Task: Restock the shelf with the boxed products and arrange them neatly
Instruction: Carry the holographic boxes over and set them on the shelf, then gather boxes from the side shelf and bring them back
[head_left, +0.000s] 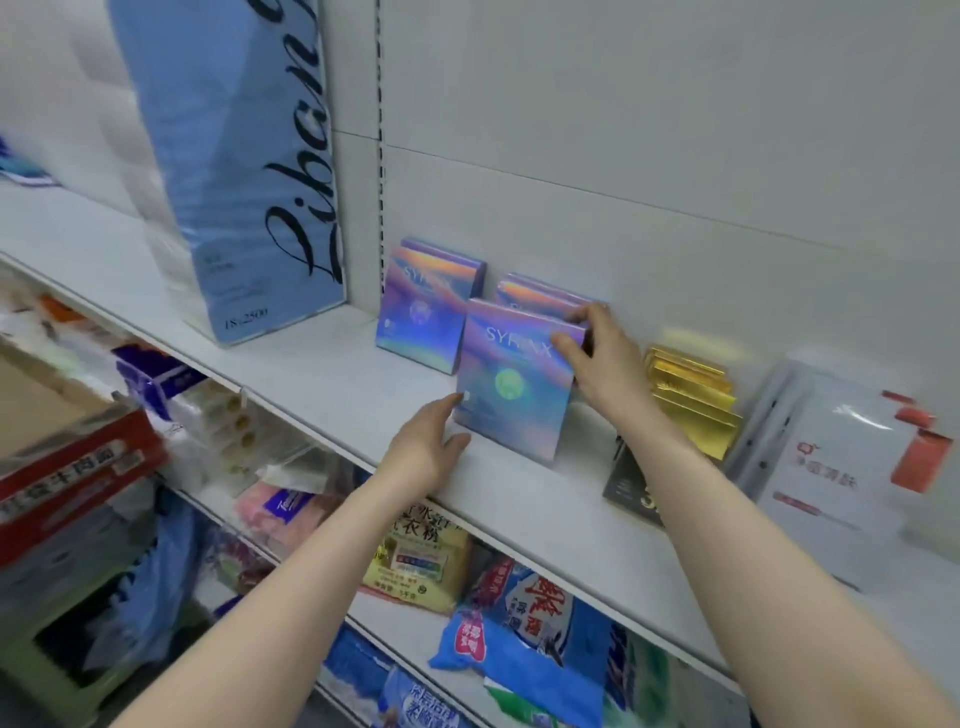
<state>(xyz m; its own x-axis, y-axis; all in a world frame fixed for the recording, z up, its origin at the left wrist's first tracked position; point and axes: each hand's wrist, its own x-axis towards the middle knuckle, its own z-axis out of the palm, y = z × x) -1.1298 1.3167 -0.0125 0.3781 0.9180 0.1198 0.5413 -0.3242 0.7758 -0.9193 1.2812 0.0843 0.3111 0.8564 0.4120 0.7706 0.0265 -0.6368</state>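
Red carton (78, 467): sits low at our 9 o'clock, under the level of the shelf.
Blue pack (234, 182): stands tall on the white shelf (311, 374) at our 10 o'clock, black script running up its side.
Left boxes (421, 312): we see two iridescent purple boxes upright, one behind the other, at 3 o'clock of the blue pack.
Left hand (431, 447): fingers straight, tips touching the lower left edge of the front box; its grip is wide and holds nothing.
Front box (514, 379): iridescent, upright on the shelf at the middle of our view, with rear boxes (540, 296) of the same kind at its 12 o'clock.
Right hand (602, 364): thumb on the face near the upper right corner, fingers curled over the top edge; its grip pinches the front box.
Gold packets (696, 395): a standing row at 3 o'clock of the right hand.
Dark box (628, 483): at 7 o'clock of the gold packets, partly hidden by our right forearm.
White sachets (831, 467): at our far 3 o'clock.
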